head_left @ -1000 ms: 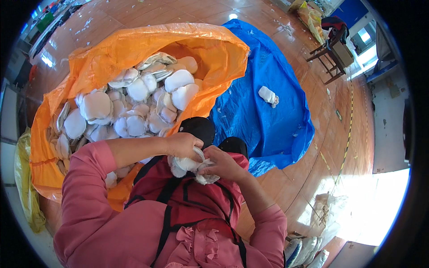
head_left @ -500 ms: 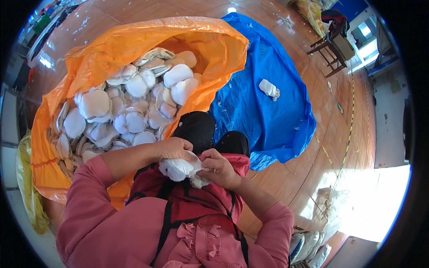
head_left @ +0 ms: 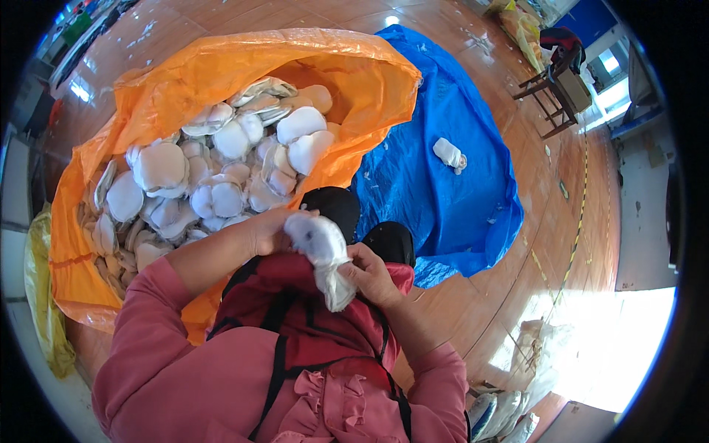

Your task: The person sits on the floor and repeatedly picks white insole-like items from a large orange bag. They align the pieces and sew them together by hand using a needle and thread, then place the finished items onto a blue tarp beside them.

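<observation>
Over my lap I hold a soft white cloth bundle (head_left: 325,255), puffy and rounded at its upper end and wrapped narrower lower down. My right hand (head_left: 375,277) grips its wrapped lower part, thumb on top. At the upper left end, my left hand (head_left: 272,230) has its fingers curled behind the bundle, partly hidden by it. Just beyond the left forearm, a large orange sack (head_left: 244,53) lies wide open, filled with a heap of flat, rounded white pads (head_left: 160,168). A similar small white bundle (head_left: 447,153) rests on a blue plastic sheet (head_left: 473,214) to the right.
My knees in dark trousers lie between the sack and the sheet. A yellow bag (head_left: 43,295) stands at the left edge. At the far right is a wooden chair (head_left: 557,87) with clothing on it. White scraps dot the tiled floor, which carries a striped tape line (head_left: 580,199).
The bundle has turned more upright and shows more of its length. My right hand has shifted slightly right and down along it, and my left hand has moved to its upper end.
</observation>
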{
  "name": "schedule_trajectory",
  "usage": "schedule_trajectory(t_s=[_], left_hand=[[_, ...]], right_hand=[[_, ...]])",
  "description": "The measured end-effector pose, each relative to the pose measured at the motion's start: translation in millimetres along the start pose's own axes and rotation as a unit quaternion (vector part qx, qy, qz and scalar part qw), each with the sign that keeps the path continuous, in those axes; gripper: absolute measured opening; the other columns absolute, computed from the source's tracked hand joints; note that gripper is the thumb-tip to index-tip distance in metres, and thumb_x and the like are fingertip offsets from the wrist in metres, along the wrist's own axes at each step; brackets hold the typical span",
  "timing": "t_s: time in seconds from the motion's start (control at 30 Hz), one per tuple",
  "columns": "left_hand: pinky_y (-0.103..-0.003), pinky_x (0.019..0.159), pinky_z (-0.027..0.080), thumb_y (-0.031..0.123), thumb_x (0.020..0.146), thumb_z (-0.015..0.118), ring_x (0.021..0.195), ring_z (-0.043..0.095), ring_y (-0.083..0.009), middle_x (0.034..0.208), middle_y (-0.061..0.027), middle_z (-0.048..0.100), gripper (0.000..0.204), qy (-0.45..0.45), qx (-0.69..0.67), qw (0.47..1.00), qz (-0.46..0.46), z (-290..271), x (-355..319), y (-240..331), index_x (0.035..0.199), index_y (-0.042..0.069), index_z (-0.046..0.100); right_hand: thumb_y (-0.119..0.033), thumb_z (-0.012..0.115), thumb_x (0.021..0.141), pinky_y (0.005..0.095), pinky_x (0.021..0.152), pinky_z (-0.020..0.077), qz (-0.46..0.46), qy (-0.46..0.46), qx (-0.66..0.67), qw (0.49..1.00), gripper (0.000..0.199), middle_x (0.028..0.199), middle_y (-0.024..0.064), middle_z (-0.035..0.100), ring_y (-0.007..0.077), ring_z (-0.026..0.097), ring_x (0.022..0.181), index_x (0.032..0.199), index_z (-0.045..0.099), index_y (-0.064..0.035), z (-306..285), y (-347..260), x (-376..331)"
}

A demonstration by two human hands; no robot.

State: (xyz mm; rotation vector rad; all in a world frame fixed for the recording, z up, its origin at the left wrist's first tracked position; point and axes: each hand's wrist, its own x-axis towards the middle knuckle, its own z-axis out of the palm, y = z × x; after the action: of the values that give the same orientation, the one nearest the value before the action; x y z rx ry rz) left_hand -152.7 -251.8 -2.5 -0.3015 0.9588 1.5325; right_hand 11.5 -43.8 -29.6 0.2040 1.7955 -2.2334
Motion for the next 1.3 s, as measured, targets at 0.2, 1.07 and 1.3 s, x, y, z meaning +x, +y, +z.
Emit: schedule_trajectory(t_s=[0.2, 1.07, 1.3], left_hand=[[-0.036, 0.101, 0.045, 0.032, 0.101, 0.051, 0.115, 0.058, -0.0226, 0.125, -0.0167, 0.061, 0.037, -0.022, 0.06, 0.977, 0.203, 41, -13, -9, 0.123, 0.002, 0.049], [-0.032, 0.094, 0.048, 0.011, 0.084, 0.076, 0.107, 0.06, -0.0159, 0.116, -0.0063, 0.062, 0.048, 0.011, 0.228, 0.936, 0.267, 64, 12, -36, 0.126, 0.001, 0.054], [-0.031, 0.084, 0.051, 0.009, 0.072, 0.08, 0.094, 0.064, -0.0187, 0.104, -0.0107, 0.064, 0.046, 0.158, 0.446, 0.801, 0.366, 68, 11, -45, 0.112, 0.001, 0.059]], right_hand=[[-0.027, 0.046, 0.104, 0.0304, 0.079, 0.053, -0.035, 0.161, 0.302, 0.939, 0.03, 0.107, 0.0072, 0.064, 0.0165, 0.064, 0.09, 0.121, 0.053, -0.0038, 7, 12, 17], [-0.008, 0.063, 0.092, 0.0329, 0.09, 0.0535, -0.079, 0.12, 0.309, 0.94, 0.04, 0.122, 0.0059, 0.063, 0.0184, 0.063, 0.106, 0.131, 0.053, -0.0072, -1, 26, 19], [-0.006, 0.059, 0.093, 0.0324, 0.084, 0.0557, -0.077, 0.134, 0.353, 0.923, 0.031, 0.116, 0.0065, 0.065, 0.0169, 0.065, 0.1, 0.124, 0.06, -0.0082, 13, 24, 22]])
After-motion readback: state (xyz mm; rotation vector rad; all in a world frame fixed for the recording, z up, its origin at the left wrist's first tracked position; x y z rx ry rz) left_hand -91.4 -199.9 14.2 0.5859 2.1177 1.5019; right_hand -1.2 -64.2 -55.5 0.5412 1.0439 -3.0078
